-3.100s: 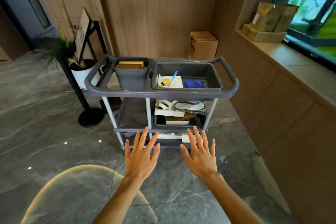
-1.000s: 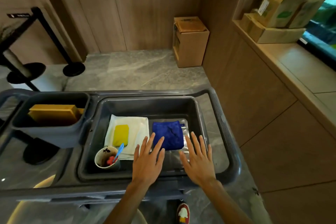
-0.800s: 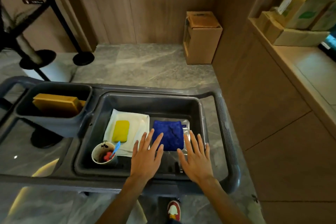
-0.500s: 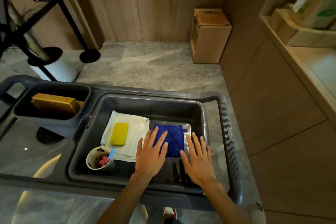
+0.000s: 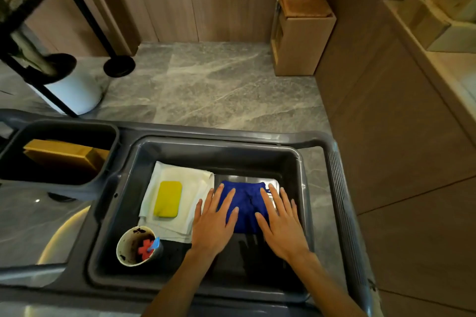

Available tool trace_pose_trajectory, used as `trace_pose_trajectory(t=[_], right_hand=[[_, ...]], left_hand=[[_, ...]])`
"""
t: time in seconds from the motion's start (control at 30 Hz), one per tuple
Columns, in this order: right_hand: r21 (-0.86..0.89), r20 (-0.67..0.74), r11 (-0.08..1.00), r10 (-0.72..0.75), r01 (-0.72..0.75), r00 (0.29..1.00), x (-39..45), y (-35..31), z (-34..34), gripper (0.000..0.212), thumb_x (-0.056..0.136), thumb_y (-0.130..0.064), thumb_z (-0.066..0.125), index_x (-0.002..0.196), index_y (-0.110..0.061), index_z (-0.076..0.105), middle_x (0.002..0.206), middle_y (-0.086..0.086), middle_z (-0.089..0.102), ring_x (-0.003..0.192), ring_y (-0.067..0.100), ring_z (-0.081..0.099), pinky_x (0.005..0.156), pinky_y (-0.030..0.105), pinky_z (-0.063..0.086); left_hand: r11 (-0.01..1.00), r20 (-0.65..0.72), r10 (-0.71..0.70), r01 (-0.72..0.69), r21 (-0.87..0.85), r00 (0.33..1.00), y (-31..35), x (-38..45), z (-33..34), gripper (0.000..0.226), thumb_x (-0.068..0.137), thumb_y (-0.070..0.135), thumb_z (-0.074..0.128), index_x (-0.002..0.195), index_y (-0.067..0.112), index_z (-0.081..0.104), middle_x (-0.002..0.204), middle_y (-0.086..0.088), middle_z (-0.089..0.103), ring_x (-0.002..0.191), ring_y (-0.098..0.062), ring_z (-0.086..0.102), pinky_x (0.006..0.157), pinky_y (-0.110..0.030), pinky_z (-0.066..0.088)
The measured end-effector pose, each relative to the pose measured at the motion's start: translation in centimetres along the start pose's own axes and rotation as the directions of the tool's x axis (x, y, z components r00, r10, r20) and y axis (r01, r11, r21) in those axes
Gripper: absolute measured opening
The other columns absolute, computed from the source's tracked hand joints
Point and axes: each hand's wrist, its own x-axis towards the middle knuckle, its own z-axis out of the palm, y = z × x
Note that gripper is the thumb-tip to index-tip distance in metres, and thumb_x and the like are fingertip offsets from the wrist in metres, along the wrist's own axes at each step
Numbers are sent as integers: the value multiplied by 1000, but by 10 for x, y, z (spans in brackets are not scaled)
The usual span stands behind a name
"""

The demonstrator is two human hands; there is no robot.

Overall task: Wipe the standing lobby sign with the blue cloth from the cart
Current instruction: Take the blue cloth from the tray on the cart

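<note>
The left hand (image 5: 215,224) and the right hand (image 5: 282,226) are both flat with straight fingers, holding nothing, over the big tub (image 5: 123,188) of the cart (image 5: 340,188). The blue cloth (image 5: 246,203) lies in the tub between and just under the fingertips of both hands. Left of the left hand lie a white cloth (image 5: 190,183) with a yellow sponge (image 5: 168,198) on it and a dirty paper cup (image 5: 135,246).
</note>
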Motion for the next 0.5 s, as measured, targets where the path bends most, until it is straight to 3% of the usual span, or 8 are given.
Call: trace_pose_trajectory(t=[0.17,0.27,0.37,0.5], right_hand=[[52,94,995,80,-85,992,28,4,18,68,103,-54,30,156,-40,-12,168,-4,-13,153,17,-16,122,43,-9],[66,173,985,147,-161,974,41,8,25,73,102,-48,45,158,-39,-1,168,1,-7,156,25,-2,125,47,10],[89,212,965,225,-248,951,54,13,28,67,99,-39,55,156,-39,19,165,6,3,152,29,13,120,45,28],[85,147,966,230,-244,962,66,16,35,48,94,-34,66,140,-32,50,151,4,28,138,24,36,112,36,42]], left_hand=[[1000,87,-26,27,-12,996,-17,21,18,59,103,56,23,158,37,14,168,3,11,154,-20,5,122,-41,1],[1000,118,-12,14,-16,993,-24,34,27,56,103,55,28,156,37,25,164,0,23,151,-21,18,122,-40,12],[1000,84,27,-25,-19,996,-31,47,36,47,102,51,41,145,33,46,147,-1,45,133,-18,43,109,-32,36],[999,111,50,-50,-5,993,-37,59,49,45,100,53,45,141,37,48,131,2,47,120,-14,44,100,-24,36]])
